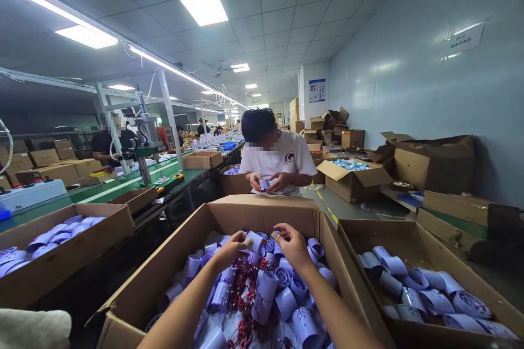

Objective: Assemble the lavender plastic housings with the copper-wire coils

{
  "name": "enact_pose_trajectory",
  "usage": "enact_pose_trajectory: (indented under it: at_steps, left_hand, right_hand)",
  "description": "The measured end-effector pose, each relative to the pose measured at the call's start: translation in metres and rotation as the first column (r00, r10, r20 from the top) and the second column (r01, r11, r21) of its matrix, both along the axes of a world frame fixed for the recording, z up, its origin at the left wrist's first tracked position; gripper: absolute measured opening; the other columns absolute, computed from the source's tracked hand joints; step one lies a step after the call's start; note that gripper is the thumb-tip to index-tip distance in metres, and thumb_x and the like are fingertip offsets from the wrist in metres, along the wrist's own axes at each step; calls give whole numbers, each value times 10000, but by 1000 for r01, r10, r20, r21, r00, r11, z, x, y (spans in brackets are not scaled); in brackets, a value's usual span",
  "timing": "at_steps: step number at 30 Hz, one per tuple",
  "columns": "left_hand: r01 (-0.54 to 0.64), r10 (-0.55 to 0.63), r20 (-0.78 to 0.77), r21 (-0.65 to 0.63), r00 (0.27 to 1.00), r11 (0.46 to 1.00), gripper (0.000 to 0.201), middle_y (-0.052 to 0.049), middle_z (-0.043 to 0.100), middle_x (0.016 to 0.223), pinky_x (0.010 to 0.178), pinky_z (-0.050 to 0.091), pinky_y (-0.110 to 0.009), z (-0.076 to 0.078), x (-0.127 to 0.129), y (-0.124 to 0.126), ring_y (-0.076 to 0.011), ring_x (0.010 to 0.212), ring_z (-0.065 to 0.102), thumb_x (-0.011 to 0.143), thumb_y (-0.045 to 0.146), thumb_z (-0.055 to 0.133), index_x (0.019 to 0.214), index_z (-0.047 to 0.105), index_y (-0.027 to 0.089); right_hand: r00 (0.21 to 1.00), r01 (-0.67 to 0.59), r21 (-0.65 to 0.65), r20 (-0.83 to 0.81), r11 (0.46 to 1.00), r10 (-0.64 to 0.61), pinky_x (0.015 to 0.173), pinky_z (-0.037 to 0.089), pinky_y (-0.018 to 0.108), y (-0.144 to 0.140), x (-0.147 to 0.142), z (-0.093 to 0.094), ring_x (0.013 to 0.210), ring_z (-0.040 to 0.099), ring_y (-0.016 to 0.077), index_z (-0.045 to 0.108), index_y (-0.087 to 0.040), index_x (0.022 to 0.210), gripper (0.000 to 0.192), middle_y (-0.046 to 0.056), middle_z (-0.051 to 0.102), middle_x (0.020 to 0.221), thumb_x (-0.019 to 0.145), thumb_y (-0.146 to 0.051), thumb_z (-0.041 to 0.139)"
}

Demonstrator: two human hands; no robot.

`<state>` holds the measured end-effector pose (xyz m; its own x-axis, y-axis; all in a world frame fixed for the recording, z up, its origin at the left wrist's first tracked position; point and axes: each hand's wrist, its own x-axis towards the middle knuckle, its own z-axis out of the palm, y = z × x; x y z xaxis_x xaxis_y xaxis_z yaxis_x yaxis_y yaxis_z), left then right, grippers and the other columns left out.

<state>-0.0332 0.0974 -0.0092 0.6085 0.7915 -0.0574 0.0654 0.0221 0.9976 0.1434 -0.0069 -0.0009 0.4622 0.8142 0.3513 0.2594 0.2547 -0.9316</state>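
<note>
Both my hands reach over a large open cardboard box (139, 283) full of lavender plastic cylinders (266, 289). In my left hand (232, 248) is one lavender plastic cylinder (254, 241), pinched between thumb and fingers. My right hand (293, 245) is just to the right, thumb and fingertips drawn together; whatever is between them is too small to make out. Tan coverings show on fingertips of both hands. Below them, tangled shiny red strands (245, 294) lie among the cylinders, with clear plastic film beneath.
Across the box a co-worker (278, 158) handles a small lavender part (264, 184). More cylinders fill a right-hand box (434, 322) and a left-hand box (118, 223). A green conveyor bench (176, 180) with a press (145, 136) runs along the left. Cartons (434, 163) line the right wall.
</note>
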Motion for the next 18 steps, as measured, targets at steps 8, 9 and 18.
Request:
enact_pose_trajectory:
  at_steps: [8,9,18]
  left_hand:
    - [81,-63,126,-145,990,986,294,-35,610,698,595,436,-238,9,8,-15,-150,631,567,696,444,588,759,562,158]
    - [102,-84,124,-146,989,984,304,-36,619,686,585,432,-241,10,7,-17,-150,607,567,706,458,583,761,562,159]
    - [395,-395,21,-57,918,917,719,-35,675,720,592,419,-285,12,15,-39,-166,558,587,631,638,704,1177,546,197]
  right_hand:
    - [903,-98,124,-406,987,141,503,465,274,-8,-4,14,499,555,131,650,-205,800,445,-5,643,654,516,-531,755]
    - [887,-111,131,-433,985,158,500,468,271,-9,-4,16,497,560,131,653,-205,802,451,-9,642,638,504,-522,772]
    - [825,-139,157,-527,978,202,492,467,249,-11,-2,17,497,575,123,672,-206,820,451,-14,658,628,498,-487,817]
